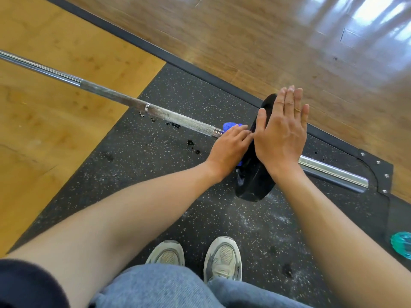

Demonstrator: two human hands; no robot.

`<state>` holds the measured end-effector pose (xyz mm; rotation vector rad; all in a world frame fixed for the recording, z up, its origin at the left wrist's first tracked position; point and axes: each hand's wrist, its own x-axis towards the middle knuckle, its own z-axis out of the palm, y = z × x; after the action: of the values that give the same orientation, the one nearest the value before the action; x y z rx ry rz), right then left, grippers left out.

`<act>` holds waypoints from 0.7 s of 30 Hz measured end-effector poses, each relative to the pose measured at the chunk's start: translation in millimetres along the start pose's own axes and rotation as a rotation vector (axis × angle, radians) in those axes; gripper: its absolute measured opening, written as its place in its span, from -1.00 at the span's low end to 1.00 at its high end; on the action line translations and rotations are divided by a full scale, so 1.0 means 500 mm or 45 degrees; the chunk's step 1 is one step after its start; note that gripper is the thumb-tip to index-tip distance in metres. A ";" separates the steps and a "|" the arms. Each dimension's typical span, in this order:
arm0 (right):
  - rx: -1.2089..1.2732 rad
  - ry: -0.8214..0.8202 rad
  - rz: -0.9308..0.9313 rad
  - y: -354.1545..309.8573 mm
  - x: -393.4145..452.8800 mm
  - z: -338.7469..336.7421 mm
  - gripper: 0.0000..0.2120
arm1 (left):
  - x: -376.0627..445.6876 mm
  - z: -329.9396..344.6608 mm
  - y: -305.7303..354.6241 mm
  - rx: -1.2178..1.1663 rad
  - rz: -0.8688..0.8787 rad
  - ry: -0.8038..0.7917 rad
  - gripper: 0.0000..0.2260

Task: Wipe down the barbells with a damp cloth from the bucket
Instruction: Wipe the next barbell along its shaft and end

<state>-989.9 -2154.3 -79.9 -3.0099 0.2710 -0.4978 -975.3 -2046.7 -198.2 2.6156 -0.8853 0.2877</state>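
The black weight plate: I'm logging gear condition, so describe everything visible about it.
The black weight plate sits upright on the barbell, seen nearly edge-on, its lower edge on the speckled rubber mat. It looks rubber-coated and glossy low down, maybe wet. The right hand lies flat against it; the left hand presses a blue cloth at its inner side.

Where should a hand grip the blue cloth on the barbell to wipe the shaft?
Grip the blue cloth where it wraps the steel barbell shaft, just inboard of the black weight plate. Come from above, as the left hand does, fingers curling round the bar. The bar lies low over the black rubber mat, so there is probably little room beneath. The right hand lies flat against the plate.
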 end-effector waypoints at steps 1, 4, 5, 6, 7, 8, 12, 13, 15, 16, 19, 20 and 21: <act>0.002 0.005 -0.006 -0.001 -0.002 0.000 -0.39 | -0.001 0.002 0.000 -0.021 -0.014 -0.016 -0.61; 0.003 0.013 -0.015 -0.002 -0.003 -0.001 -0.39 | -0.008 -0.004 0.003 0.050 -0.025 -0.158 -0.56; 0.011 0.013 -0.014 -0.002 -0.004 -0.002 -0.39 | -0.004 -0.018 0.001 0.092 -0.006 -0.232 -0.52; 0.021 0.013 -0.010 -0.002 -0.005 -0.004 -0.39 | 0.008 -0.033 0.000 0.115 -0.003 -0.298 -0.49; 0.027 0.014 -0.007 -0.003 -0.004 -0.004 -0.39 | 0.026 -0.054 0.001 0.163 0.001 -0.362 -0.48; 0.029 0.011 -0.010 -0.004 -0.003 -0.004 -0.40 | 0.050 -0.071 0.000 0.197 -0.021 -0.424 -0.51; 0.054 0.008 -0.013 -0.006 -0.004 -0.004 -0.40 | 0.054 -0.065 0.011 0.185 -0.111 -0.411 -0.61; 0.066 0.017 -0.010 -0.006 -0.004 -0.003 -0.41 | 0.030 -0.060 0.012 0.167 -0.093 -0.382 -0.55; 0.087 0.022 -0.014 -0.007 -0.008 -0.003 -0.41 | -0.011 -0.053 0.010 0.218 -0.023 -0.306 -0.46; 0.099 0.024 -0.019 -0.007 -0.010 -0.004 -0.41 | -0.020 -0.057 0.012 0.261 0.011 -0.323 -0.43; 0.112 0.037 -0.032 -0.005 -0.016 -0.006 -0.41 | 0.008 -0.078 0.016 0.200 0.031 -0.382 -0.39; 0.104 0.029 -0.035 -0.002 -0.016 -0.008 -0.42 | 0.021 -0.083 0.012 0.159 0.038 -0.378 -0.38; 0.098 0.015 -0.043 0.000 -0.015 -0.010 -0.44 | 0.030 -0.090 0.005 0.114 0.040 -0.419 -0.36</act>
<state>-998.4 -2153.1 -77.5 -2.9426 0.1974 -0.5161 -968.5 -2039.0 -151.9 2.7820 -1.0396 -0.1026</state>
